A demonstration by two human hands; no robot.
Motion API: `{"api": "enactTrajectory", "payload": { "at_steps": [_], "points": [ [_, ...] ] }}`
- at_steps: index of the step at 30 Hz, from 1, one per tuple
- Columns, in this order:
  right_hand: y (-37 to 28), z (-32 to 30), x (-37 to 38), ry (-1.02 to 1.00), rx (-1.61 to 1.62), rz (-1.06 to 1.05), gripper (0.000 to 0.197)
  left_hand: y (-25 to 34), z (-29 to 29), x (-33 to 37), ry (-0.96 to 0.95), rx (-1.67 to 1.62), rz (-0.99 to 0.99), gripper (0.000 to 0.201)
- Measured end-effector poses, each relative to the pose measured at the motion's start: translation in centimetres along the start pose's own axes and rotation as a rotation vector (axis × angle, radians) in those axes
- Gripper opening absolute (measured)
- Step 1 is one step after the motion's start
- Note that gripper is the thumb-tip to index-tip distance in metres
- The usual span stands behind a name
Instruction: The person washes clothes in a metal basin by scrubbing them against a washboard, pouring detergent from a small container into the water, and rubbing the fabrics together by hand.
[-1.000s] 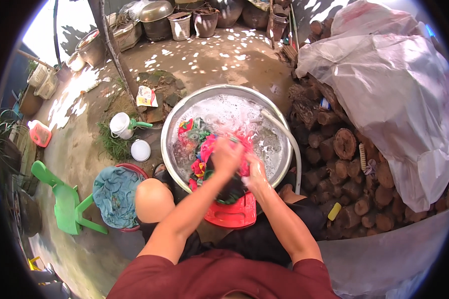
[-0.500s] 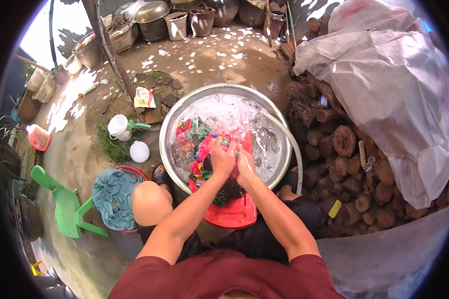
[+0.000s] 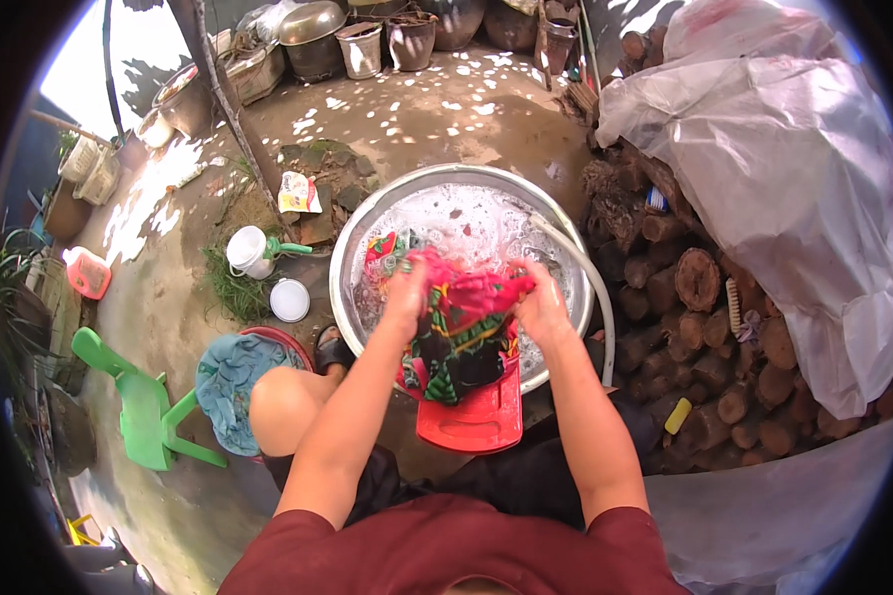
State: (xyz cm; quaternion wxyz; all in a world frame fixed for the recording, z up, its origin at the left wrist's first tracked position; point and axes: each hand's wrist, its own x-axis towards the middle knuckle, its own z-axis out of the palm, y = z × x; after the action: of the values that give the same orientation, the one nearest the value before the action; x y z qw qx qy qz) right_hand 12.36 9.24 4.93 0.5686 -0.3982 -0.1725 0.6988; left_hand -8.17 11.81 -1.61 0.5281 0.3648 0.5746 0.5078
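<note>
A wet, multicoloured patterned garment (image 3: 458, 332) in pink, black, green and red stretches between my two hands. My left hand (image 3: 407, 296) is closed on its upper left part, and my right hand (image 3: 541, 300) grips the pink cloth at the upper right. The lower part of the garment drapes over a red plastic washboard (image 3: 471, 426), which leans on the near rim of a wide metal basin (image 3: 342, 260). Foamy water (image 3: 456, 213) fills the basin. More patterned cloth (image 3: 382, 250) lies in the suds left of my hands.
A pale hose (image 3: 590, 268) curves over the basin's right rim. Stacked logs (image 3: 700, 281) under plastic sheeting (image 3: 764, 188) stand at right. To the left are a tub of blue cloth (image 3: 230, 382), a green chair (image 3: 144, 416), a white bucket (image 3: 250, 252) and its lid (image 3: 289, 300).
My hands have moved apart, from close together on the bunched garment to opposite sides of it. The garment has spread out between them. The whole view has shifted slightly.
</note>
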Motion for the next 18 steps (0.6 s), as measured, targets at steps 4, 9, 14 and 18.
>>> {"api": "enactTrajectory", "payload": {
  "at_steps": [4,9,14,18],
  "points": [
    [0.2,-3.0,1.5,0.035,-0.822,-0.112,0.045,3.4,-2.4,0.0,-0.411,-0.723,-0.168,0.046],
    [0.8,2.0,-2.5,-0.206,-1.641,-0.223,0.052,7.4,-2.6,-3.1,-0.541,-0.699,-0.155,0.050],
    [1.3,2.3,-0.6,-0.440,-0.882,-0.159,0.025,8.4,-0.2,-2.0,-0.579,0.207,0.025,0.066],
    [0.2,1.3,-0.2,-0.110,-0.593,-0.283,0.019,7.0,0.5,-4.0,-0.450,0.523,0.168,0.079]
  ]
}}
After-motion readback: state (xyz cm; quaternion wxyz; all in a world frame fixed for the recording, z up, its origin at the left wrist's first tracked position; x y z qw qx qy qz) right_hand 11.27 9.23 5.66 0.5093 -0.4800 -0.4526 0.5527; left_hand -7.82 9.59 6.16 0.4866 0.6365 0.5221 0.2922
